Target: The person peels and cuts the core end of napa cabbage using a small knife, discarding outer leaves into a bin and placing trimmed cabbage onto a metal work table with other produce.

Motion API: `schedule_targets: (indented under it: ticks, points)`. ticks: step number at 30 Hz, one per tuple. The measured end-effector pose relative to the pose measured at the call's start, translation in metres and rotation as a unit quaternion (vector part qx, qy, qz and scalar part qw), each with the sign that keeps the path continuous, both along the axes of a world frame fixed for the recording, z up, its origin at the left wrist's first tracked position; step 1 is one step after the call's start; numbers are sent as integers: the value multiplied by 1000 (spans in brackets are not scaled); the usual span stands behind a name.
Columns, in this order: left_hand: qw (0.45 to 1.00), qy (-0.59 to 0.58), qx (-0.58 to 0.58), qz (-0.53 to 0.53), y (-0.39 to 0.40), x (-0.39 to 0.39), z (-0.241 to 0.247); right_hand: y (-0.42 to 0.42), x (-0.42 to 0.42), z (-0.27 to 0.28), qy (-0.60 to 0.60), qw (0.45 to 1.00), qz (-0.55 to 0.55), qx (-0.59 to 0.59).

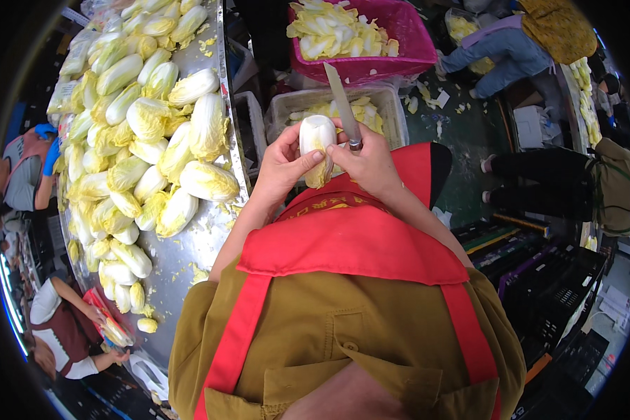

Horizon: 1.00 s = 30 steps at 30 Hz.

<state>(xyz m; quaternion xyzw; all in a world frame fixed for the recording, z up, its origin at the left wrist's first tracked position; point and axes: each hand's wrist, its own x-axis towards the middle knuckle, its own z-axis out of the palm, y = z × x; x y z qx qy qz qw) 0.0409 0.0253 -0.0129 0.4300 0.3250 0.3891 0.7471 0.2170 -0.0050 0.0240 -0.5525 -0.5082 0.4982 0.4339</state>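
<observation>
A small napa cabbage [316, 137] with a white base and yellowish leaves is held upright in front of my red apron [346, 233]. My left hand [287, 157] grips it from the left side, thumb across the leaves. In my right hand [367, 160] is a knife [341, 100], its broad blade pointing away from me, while the thumb and fingertips also touch the cabbage. Below both hands stands a pale plastic crate [394, 113] with trimmed yellow leaves [370, 115] inside. The knife's handle is mostly hidden by my right palm.
Many napa cabbages [147, 123] are heaped on a metal table [189, 262] at my left. A pink tub [417, 39] full of leaves [341, 31] stands ahead. Black crates [551, 294] are stacked at right. Several other people work around, one bending near the tub [504, 47].
</observation>
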Motion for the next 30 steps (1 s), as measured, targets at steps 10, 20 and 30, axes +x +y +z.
schedule_targets:
  ticks: [10, 20, 30]
  points:
    - [995, 61, 66, 32, -7, 3, 9, 0, 2, 1, 1, 999, 38, 2]
    - [991, 107, 75, 20, -8, 1, 4, 0, 1, -8, 15, 999, 44, 29]
    - [991, 60, -35, 113, -5, 8, -4, -2, -4, -11, -72, 997, 20, -5]
